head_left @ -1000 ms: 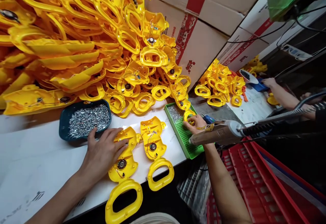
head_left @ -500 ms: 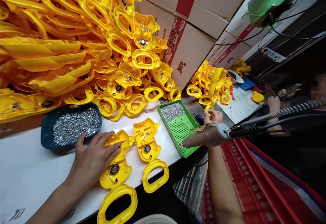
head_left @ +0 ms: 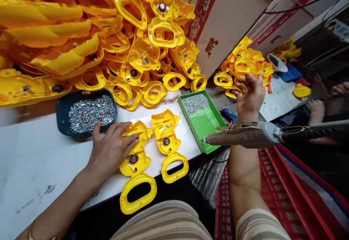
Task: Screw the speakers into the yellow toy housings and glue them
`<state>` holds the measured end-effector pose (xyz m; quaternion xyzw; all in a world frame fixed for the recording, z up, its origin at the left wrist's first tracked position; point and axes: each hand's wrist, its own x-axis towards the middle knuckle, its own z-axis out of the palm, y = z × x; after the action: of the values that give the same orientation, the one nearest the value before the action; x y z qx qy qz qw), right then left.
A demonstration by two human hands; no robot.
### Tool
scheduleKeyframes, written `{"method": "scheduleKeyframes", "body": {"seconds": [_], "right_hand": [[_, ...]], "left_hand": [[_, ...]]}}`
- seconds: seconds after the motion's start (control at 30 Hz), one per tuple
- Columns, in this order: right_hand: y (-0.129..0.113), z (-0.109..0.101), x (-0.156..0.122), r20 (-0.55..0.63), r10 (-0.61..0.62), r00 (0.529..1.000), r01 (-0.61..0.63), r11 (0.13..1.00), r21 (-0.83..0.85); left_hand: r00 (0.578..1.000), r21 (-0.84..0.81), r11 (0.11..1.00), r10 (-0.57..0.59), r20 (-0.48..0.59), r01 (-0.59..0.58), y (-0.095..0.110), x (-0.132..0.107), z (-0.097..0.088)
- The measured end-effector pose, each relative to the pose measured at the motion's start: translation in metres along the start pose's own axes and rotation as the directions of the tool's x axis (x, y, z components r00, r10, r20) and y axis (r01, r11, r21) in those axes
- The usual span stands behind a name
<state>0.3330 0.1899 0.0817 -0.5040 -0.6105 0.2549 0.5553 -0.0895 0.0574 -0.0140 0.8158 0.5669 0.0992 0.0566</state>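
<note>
My left hand (head_left: 110, 149) lies with fingers stretched over a yellow plastic shell half (head_left: 139, 162), touching its upper part. That shell has a round dark speaker, thin wires and a loop handle overhanging the table edge. Beside it lies a second yellow shell half (head_left: 165, 132), inside face up. My right hand (head_left: 251, 96) is raised behind a grey electric screwdriver (head_left: 245, 134), its fingers apart and slightly blurred, with nothing visible in them. The screwdriver crosses in front of my right wrist, its tip over a green perforated tray (head_left: 195, 132) partly filled with small screws.
A dark bin (head_left: 61, 118) of silvery screws sits behind my left hand. Heaped yellow shells (head_left: 62, 51) fill the back left, with cardboard boxes (head_left: 231, 25) behind. A blue-handled tool (head_left: 228, 114) lies past the tray. Red crates (head_left: 283, 192) stand at right, near another person's hand (head_left: 316, 109).
The view has tilted down and shifted left. My right hand has lifted beyond the screwdriver, and its fingers have gone from pinched to spread. My left hand stays on the same shell.
</note>
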Motion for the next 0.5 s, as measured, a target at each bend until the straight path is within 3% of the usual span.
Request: {"method": "scheduleKeyframes", "body": {"seconds": [0.07,0.17,0.23,0.37,0.5], "right_hand": [[-0.015,0.004,-0.047,0.071,0.212,0.975,-0.222,0.955,0.197],[-0.035,0.011,-0.108,0.25,0.258,0.933,-0.312,0.927,0.208],[-0.043,0.016,-0.132,0.327,0.287,0.9,-0.352,0.922,0.159],[-0.048,0.023,-0.144,0.392,0.305,0.868,-0.35,0.936,0.046],[-0.049,0.031,-0.131,0.211,0.166,0.963,-0.179,0.983,0.044]], "left_hand": [[1.0,0.02,1.0,0.002,0.014,-0.002,0.003,-0.001,-0.006],[1.0,-0.009,1.0,-0.012,0.014,0.013,0.006,-0.002,-0.013],[1.0,-0.017,1.0,-0.025,0.01,0.025,0.007,-0.002,-0.016],[1.0,0.043,0.999,0.003,0.0,-0.003,0.006,-0.005,-0.016],[0.999,0.058,0.998,0.021,-0.024,-0.019,0.003,-0.007,-0.013]]}}
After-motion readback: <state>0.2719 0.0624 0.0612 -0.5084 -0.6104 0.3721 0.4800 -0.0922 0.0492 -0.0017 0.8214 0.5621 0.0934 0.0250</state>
